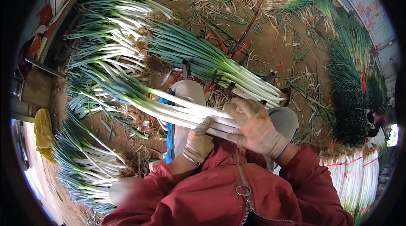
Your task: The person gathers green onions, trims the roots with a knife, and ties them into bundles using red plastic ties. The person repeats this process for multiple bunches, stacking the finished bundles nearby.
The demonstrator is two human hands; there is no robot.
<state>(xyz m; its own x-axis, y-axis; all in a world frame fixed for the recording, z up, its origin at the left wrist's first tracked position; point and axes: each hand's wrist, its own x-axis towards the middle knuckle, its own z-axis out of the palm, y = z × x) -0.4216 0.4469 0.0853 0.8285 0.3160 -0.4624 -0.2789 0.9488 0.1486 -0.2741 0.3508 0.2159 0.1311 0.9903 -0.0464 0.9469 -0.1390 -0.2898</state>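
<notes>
A small bunch of long green onions (177,111) lies across my lap, white root ends to the right and green leaves to the left. My left hand (198,142), in a soiled striped work glove, grips the white stalks from below, thumb on top. Around their right ends my gloved right hand (257,127) is closed, covering the tips. Just beyond my knees, a larger pile of green onions (219,61) rests slantwise in a low metal frame (186,67) with upright posts. Red ties (219,40) hang at the frame.
Loose green onions with roots (123,35) are heaped at left, with another heap (92,165) at lower left. Tied bundles (352,175) stand at lower right. Dark green leaves (347,99) line the right side. Dry trimmings (209,10) litter the dirt floor. A yellow cloth (44,134) hangs far left.
</notes>
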